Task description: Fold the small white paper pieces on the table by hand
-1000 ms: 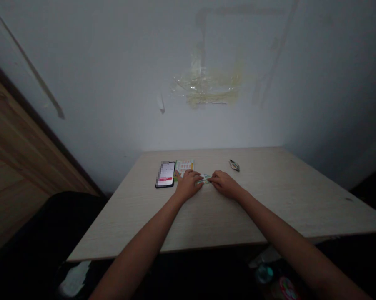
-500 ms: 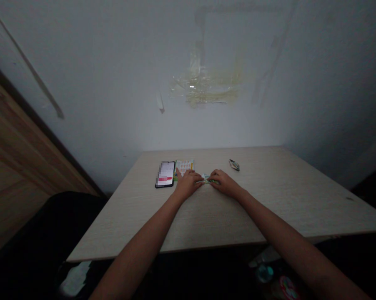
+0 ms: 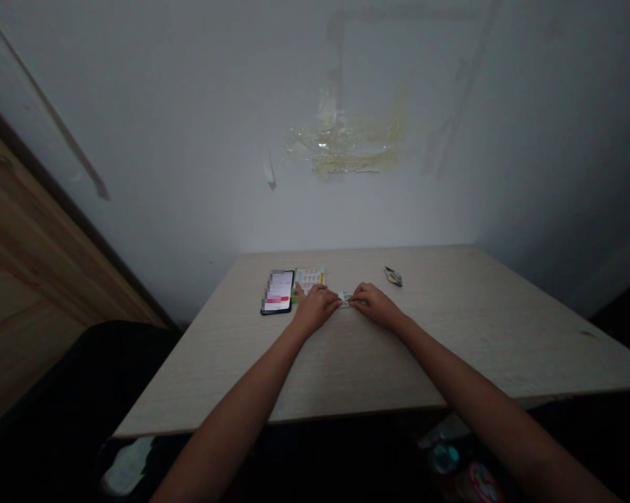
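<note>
A small piece of pale printed paper (image 3: 345, 297) lies low over the table between my two hands. My left hand (image 3: 315, 307) pinches its left end, with one finger sticking out over a printed booklet (image 3: 311, 277) behind it. On the other end, the fingers of my right hand (image 3: 375, 305) are closed. The hands hide part of the paper. Farther back on the right lies a small folded paper piece (image 3: 392, 276), pointed at its ends. Left of the booklet is a phone (image 3: 277, 293) with its screen lit.
All of this rests on a pale wooden table (image 3: 231, 363) set against a grey wall (image 3: 189, 140) with tape on it. To the left are a wooden panel (image 3: 42, 258) and a dark shape (image 3: 121, 363). Dim items sit below the front edge at right.
The paper between my hands shows a paler, whiter face now, and my right fingertips have shifted slightly on it. The phone, booklet and folded paper piece stay where they were.
</note>
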